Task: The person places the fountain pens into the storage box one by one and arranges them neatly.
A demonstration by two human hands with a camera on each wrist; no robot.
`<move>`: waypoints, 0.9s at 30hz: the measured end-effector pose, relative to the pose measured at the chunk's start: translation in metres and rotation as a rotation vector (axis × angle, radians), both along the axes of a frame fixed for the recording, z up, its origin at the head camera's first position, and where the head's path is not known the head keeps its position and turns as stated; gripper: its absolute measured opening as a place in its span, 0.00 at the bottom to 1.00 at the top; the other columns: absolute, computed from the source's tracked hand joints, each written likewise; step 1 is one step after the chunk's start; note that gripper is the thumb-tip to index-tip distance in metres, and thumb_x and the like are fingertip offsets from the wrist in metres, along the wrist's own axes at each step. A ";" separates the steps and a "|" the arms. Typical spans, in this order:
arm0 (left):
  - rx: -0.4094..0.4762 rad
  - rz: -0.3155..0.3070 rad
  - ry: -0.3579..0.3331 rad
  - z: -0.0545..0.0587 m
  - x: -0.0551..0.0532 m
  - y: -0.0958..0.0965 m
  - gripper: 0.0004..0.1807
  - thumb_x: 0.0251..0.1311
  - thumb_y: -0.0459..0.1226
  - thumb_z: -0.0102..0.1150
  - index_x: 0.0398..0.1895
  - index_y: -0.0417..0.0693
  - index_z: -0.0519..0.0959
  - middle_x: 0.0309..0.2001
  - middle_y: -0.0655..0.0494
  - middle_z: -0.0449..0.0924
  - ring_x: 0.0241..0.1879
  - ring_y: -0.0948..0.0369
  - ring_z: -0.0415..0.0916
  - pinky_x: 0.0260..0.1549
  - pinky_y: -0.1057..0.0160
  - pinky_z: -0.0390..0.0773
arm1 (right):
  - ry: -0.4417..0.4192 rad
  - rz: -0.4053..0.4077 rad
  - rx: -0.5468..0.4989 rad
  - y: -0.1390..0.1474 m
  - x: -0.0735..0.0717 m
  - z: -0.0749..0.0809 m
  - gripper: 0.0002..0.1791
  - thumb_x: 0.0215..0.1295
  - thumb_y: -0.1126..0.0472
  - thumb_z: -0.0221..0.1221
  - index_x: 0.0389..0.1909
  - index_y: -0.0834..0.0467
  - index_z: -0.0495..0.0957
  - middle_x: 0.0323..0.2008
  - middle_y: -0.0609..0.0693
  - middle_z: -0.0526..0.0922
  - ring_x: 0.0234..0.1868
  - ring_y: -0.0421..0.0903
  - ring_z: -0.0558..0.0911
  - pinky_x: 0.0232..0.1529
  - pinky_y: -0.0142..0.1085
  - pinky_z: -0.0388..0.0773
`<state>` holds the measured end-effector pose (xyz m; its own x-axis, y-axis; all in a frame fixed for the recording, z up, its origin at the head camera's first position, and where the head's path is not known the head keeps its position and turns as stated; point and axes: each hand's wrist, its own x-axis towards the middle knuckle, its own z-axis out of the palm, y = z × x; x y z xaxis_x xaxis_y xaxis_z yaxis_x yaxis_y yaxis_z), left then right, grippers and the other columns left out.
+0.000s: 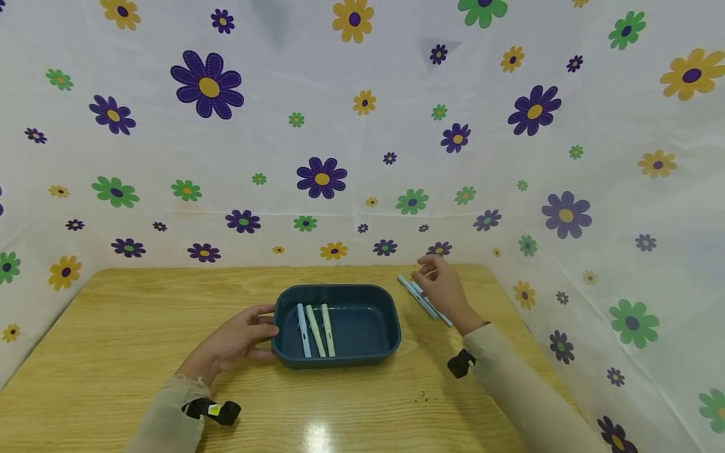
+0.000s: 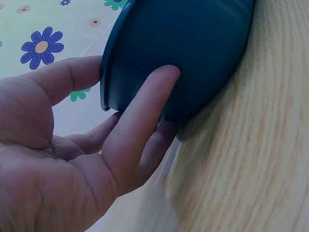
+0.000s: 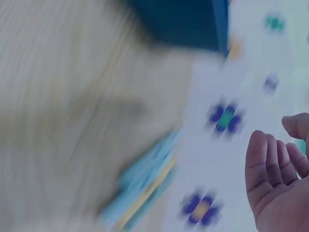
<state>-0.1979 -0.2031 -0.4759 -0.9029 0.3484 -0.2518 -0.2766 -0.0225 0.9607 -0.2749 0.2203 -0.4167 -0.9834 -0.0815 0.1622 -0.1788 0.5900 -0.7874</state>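
A dark blue rectangular box (image 1: pixel 362 360) stands on the table, its floor holding one light blue pen (image 1: pixel 303 330) and two pale green pens, one in the middle (image 1: pixel 315 331) and one to its right (image 1: pixel 328 330). My left hand (image 1: pixel 240 336) touches the box's left end. In the left wrist view, its fairly straight fingers (image 2: pixel 145 111) rest against the outer wall and rim. Light blue pens (image 1: pixel 418 297) lie slanted on the table right of the box, blurred in the right wrist view. Over them is my right hand (image 1: pixel 444 292), fingers loosely bent, holding nothing; it partly hides them.
The wooden table (image 1: pixel 141 327) ends at a white flowered cloth (image 1: pixel 272 145) at the back and right. Small dark specks (image 1: pixel 423 396) dot the table in front of the box, toward the right. Black camera straps sit on both wrists.
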 end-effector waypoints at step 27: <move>0.023 -0.023 0.007 -0.002 -0.001 -0.002 0.41 0.73 0.34 0.58 0.82 0.37 0.48 0.74 0.27 0.56 0.63 0.46 0.75 0.50 0.45 0.85 | -0.238 -0.027 0.269 0.097 -0.013 -0.058 0.13 0.76 0.55 0.60 0.46 0.63 0.81 0.45 0.57 0.85 0.47 0.54 0.81 0.47 0.51 0.80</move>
